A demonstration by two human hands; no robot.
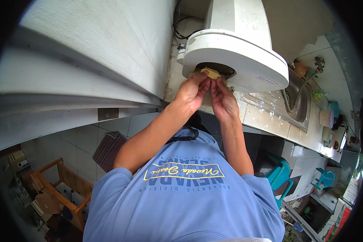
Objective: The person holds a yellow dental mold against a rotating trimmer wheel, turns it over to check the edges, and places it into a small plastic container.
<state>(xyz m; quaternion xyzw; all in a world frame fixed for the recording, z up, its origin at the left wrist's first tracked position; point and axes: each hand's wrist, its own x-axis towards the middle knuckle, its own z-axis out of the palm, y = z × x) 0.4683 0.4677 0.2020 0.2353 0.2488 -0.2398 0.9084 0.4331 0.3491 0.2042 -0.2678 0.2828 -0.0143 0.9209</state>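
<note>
A small, soft-looking yellow lump [211, 73], perhaps dough, is pinched between the fingertips of both hands. My left hand [192, 91] has its thumb and fingers closed on the near left side of the lump. On the lump's right side, my right hand [226, 101] also grips with bent fingers. Both hands are just below and in front of the dark opening [229, 71] in the rounded front of a white machine [248, 64]. What is inside the opening is mostly hidden by the lump and the shade.
The machine stands on a tiled counter [254, 115]. To the right is a steel sink [300, 97] with a hose and splashed drainboard. A white panel [121, 52] rises close on the left. Behind me are a wooden frame [64, 185] and a teal plastic chair [279, 173].
</note>
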